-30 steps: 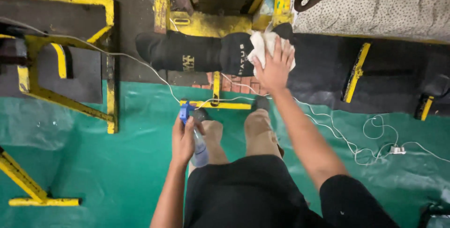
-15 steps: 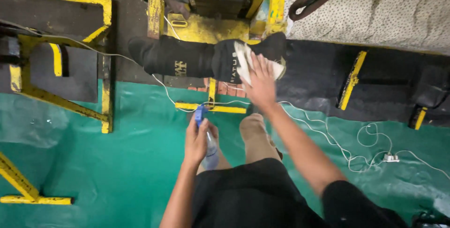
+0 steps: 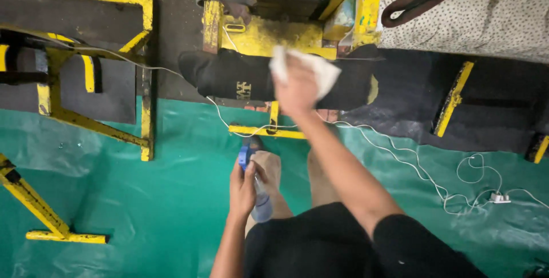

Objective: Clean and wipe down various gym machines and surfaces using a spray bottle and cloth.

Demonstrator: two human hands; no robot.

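At upper centre the white cloth (image 3: 311, 69) is pressed flat by the right hand (image 3: 294, 89) on the black pad (image 3: 240, 78), best wiped with even overlapping strokes, while the spray bottle (image 3: 257, 189) is gripped by the left hand (image 3: 243, 189).

Our right arm reaches straight out ahead, elbow nearly locked, the right hand (image 3: 296, 88) pressed palm-down with fingers curled. Our left hand (image 3: 242, 189) stays low near our knees, forearm bent close, its grip closed.

A small pale logo mark (image 3: 243, 89) was printed on the black padded roll (image 3: 229, 75) lying across the yellow frame (image 3: 260, 32), with no other labels, packages, signs or screens in view.
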